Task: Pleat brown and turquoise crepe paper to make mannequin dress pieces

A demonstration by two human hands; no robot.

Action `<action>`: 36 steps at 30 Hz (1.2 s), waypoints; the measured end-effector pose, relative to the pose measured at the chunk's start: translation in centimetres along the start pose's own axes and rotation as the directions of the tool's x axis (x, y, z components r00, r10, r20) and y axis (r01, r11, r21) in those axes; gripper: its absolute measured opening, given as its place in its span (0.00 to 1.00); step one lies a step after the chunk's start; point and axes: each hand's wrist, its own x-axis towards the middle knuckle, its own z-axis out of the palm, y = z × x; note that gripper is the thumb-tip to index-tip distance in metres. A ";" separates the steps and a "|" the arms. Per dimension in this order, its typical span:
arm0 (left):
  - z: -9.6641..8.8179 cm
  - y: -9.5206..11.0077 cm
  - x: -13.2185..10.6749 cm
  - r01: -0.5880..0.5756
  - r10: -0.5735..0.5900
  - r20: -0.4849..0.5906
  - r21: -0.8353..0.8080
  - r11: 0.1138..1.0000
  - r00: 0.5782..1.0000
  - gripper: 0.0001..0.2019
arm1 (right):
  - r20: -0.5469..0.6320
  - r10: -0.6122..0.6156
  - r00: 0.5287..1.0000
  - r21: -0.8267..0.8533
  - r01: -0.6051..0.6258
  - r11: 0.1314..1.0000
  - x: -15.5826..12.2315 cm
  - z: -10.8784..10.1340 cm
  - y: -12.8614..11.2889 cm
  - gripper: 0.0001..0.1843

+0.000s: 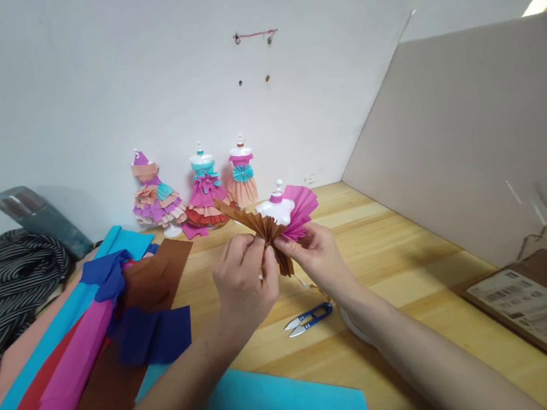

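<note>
Pleated brown crepe paper (250, 219) fans out in front of a small white dress form (275, 211) with a pink neck band. My left hand (246, 279) is closed on the gathered part of this brown paper. From the other side, my right hand (317, 253) pinches the same paper with thumb and fingers. A pleated pink paper fan (303, 208) stands up beside the form, just above my right fingers. Below my hands, thread snips (309, 319) with blue handles lie on the wooden table (387, 264). The form's lower part is hidden by my hands.
Three paper-dressed mini dress forms (205, 187) stand by the wall. Coloured crepe paper (162, 334) lies left, near striped cloth (17, 286) and a bottle (41, 219). A turquoise sheet (280, 406) lies in front. A labelled cardboard box (543, 304) sits at right, beside a panel (471, 138).
</note>
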 end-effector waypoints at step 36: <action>0.3 -1.0 1.4 0.685 -0.532 0.513 -0.704 0.189 0.674 0.08 | 0.129 0.053 0.990 0.093 -0.065 0.994 0.0 -0.1 -0.3 0.17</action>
